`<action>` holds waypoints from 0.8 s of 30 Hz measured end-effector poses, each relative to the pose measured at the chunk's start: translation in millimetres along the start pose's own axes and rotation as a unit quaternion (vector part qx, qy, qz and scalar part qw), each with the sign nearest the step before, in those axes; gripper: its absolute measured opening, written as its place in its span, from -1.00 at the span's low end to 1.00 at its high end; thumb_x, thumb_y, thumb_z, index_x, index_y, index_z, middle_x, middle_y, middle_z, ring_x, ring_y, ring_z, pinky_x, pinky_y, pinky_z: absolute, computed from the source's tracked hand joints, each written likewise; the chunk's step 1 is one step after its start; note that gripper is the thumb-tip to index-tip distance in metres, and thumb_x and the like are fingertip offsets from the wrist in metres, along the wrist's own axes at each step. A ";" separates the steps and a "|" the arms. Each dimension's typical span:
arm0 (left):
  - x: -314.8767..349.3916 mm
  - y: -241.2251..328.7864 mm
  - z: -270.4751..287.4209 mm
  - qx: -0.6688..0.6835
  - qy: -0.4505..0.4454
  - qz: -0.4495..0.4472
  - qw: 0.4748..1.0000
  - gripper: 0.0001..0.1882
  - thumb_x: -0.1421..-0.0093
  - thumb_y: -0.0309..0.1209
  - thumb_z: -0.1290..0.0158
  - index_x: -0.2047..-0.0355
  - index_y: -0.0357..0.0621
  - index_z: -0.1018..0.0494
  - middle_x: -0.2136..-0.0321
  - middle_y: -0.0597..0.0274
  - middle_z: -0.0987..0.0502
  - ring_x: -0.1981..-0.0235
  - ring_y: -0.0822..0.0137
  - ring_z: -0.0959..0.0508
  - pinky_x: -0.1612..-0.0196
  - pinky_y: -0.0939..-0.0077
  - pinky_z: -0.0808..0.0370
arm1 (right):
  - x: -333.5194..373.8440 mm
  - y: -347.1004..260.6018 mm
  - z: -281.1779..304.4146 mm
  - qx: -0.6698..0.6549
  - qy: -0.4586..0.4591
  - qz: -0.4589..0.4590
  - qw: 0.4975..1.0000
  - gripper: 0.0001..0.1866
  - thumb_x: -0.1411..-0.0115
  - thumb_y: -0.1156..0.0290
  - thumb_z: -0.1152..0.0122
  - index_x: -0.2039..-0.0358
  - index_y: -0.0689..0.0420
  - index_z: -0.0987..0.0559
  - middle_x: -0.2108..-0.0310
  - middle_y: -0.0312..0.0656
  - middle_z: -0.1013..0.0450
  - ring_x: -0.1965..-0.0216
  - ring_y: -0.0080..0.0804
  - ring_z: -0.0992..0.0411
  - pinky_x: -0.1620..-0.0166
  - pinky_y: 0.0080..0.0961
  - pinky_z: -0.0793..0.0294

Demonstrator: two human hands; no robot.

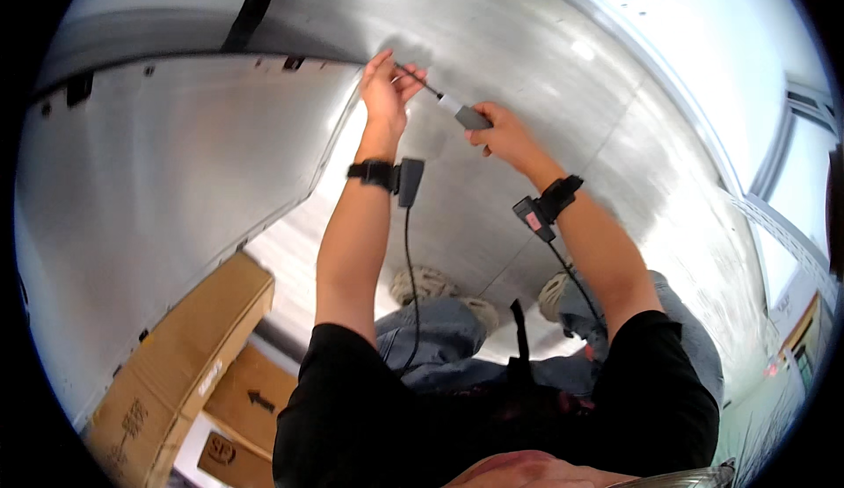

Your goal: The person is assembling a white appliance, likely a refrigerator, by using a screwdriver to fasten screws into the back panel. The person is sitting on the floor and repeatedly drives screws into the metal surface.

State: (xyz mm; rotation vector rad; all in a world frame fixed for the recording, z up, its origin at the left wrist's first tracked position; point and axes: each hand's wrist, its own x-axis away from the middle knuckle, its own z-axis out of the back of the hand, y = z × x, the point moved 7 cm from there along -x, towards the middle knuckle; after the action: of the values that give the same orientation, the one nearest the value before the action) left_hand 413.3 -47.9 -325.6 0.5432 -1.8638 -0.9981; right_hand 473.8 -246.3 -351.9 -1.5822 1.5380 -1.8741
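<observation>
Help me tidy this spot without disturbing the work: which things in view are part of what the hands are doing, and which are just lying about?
In use:
- screwdriver, grey handle held in the right hand
- its thin shaft tip, steadied by the left hand
- metal panel, whose top edge the tip meets

Lying about:
- cardboard boxes at lower left

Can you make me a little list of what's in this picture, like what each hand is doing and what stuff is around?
Left hand: left hand pinches the thin tip of the screwdriver against the metal panel
Right hand: right hand grips the grey handle of the screwdriver
Wrists: a black band with a small device and cable on each
Surface: shiny metal sheets, one edge raised
Lower left: cardboard boxes
Below: the person's shoes and jeans
</observation>
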 end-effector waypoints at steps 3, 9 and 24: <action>6.0 6.6 -51.7 -0.021 -0.080 -0.002 0.997 -0.76 -0.26 -0.44 0.14 0.11 -0.29 -0.34 0.39 0.01 -0.51 0.37 0.17 -0.58 0.26 0.31 -0.59 | 15.5 -16.9 40.3 -0.050 0.025 -0.002 0.998 -0.66 -0.01 0.48 -0.21 0.16 0.20 -0.44 0.40 -0.31 -0.41 0.42 -0.61 -0.36 0.46 -0.63 -0.29; 11.3 24.2 -168.0 -0.112 -0.238 -0.039 0.964 -0.80 -0.22 -0.40 -0.01 0.24 -0.29 -0.46 0.38 0.15 -0.53 0.38 0.35 -0.54 0.28 0.49 -0.53 | 54.7 -40.1 123.7 -0.100 0.120 0.077 0.985 -0.67 0.02 0.53 -0.17 0.18 0.17 -0.45 0.43 -0.29 -0.40 0.46 -0.60 -0.33 0.47 -0.63 -0.27; 2.4 18.5 -344.4 -0.479 -0.222 -0.417 0.740 -0.82 -0.11 -0.33 -0.09 0.29 -0.02 -0.62 0.42 0.22 -0.62 0.39 0.32 -0.58 0.27 0.46 -0.50 | 117.1 20.0 171.9 -0.220 0.248 0.061 0.941 -0.72 0.03 0.53 -0.18 0.24 0.14 -0.46 0.46 -0.32 -0.38 0.50 -0.62 -0.34 0.51 -0.64 -0.27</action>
State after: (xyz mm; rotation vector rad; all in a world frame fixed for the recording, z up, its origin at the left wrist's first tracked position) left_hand 715.3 -180.6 -224.7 0.4957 -1.1065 -2.6580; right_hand 562.9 -433.5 -326.5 -1.1598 2.3476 -2.0611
